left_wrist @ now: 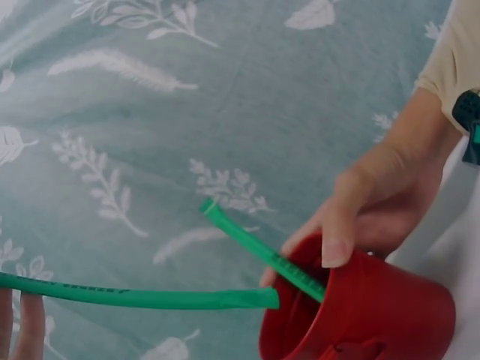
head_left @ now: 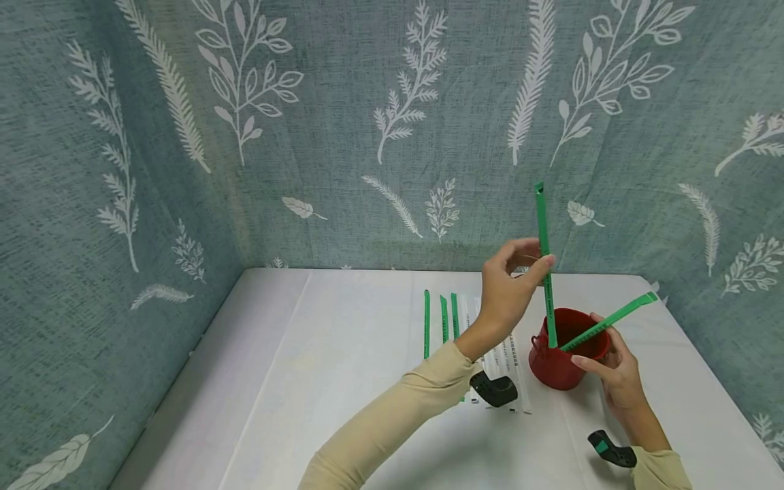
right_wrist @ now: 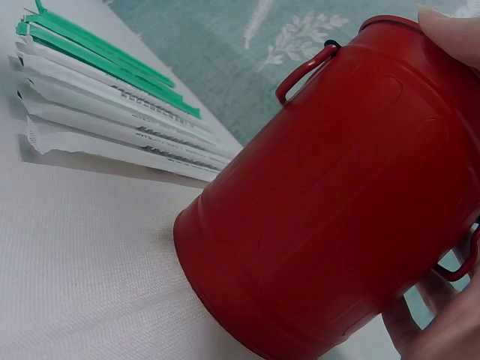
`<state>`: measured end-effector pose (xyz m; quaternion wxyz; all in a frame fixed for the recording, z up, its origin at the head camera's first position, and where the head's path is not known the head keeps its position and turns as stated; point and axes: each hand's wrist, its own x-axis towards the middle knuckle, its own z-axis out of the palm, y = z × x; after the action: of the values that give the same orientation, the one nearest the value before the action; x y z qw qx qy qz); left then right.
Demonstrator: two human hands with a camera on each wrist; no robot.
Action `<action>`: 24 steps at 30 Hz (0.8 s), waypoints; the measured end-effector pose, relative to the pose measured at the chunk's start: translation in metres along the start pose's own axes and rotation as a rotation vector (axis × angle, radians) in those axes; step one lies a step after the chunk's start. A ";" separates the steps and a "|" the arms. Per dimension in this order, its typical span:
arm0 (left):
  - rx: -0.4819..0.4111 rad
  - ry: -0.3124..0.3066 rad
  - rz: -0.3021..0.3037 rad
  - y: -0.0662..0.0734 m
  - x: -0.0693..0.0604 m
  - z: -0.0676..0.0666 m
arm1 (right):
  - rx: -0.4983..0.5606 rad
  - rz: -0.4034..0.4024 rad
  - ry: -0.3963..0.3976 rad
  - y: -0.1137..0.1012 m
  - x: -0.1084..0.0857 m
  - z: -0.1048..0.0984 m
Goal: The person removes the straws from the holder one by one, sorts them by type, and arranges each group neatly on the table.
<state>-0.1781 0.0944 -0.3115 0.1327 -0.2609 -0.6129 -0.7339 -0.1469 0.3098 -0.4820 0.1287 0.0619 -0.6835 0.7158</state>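
My left hand (head_left: 505, 292) pinches a green-wrapped straw (head_left: 543, 224) between thumb and fingers, holding it nearly upright. Its lower end is at the mouth of a small red bucket (head_left: 554, 369); whether it has passed the rim I cannot tell. A second green-wrapped straw (left_wrist: 247, 241) leans inside the bucket, its upper part sticking out to the right in the head view. My right hand (head_left: 623, 381) grips the bucket from the right, thumb at the rim and fingers round the far side. Small looped handles (right_wrist: 304, 73) show on the bucket's sides.
Left of the bucket, a row of wrapped straws lies on the white table: several green straws (head_left: 427, 323) and several white straws (right_wrist: 112, 142). My left forearm passes over part of this row. A leaf-patterned cloth (head_left: 337, 136) hangs behind and beside the table.
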 end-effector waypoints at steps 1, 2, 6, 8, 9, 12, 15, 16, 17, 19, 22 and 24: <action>-0.021 0.002 -0.008 0.000 0.000 -0.002 | -0.005 -0.003 -0.003 0.000 0.000 0.000; -0.038 0.002 -0.018 -0.002 0.001 -0.003 | -0.005 -0.006 -0.004 0.000 0.000 0.000; -0.094 0.002 -0.062 -0.017 0.003 -0.009 | 0.012 -0.010 -0.005 -0.001 0.001 -0.001; -0.102 -0.002 -0.083 -0.025 0.003 -0.012 | 0.023 -0.008 -0.002 -0.001 0.001 -0.001; -0.110 -0.002 -0.093 -0.028 0.003 -0.014 | 0.029 -0.009 -0.001 0.000 0.002 -0.001; -0.116 -0.002 -0.115 -0.032 0.002 -0.020 | 0.048 -0.020 -0.005 0.001 0.002 -0.001; -0.126 -0.003 -0.133 -0.033 0.001 -0.025 | 0.076 -0.045 -0.019 0.002 0.002 -0.001; -0.131 -0.003 -0.141 -0.032 0.000 -0.027 | 0.084 -0.051 -0.023 0.002 0.002 -0.001; -0.138 -0.002 -0.150 -0.032 0.000 -0.029 | 0.089 -0.057 -0.027 0.002 0.002 -0.001; -0.149 -0.002 -0.167 -0.031 0.000 -0.033 | 0.092 -0.058 -0.029 0.003 0.002 -0.001; -0.163 0.003 -0.194 -0.030 -0.002 -0.039 | 0.081 -0.042 -0.019 0.003 0.001 -0.001; -0.171 0.005 -0.211 -0.031 -0.002 -0.042 | 0.076 -0.032 -0.013 0.003 0.001 -0.001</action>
<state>-0.2012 0.0602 -0.3431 0.0337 -0.2037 -0.5720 -0.7939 -0.1483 0.3105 -0.4848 0.1334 0.0824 -0.6558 0.7385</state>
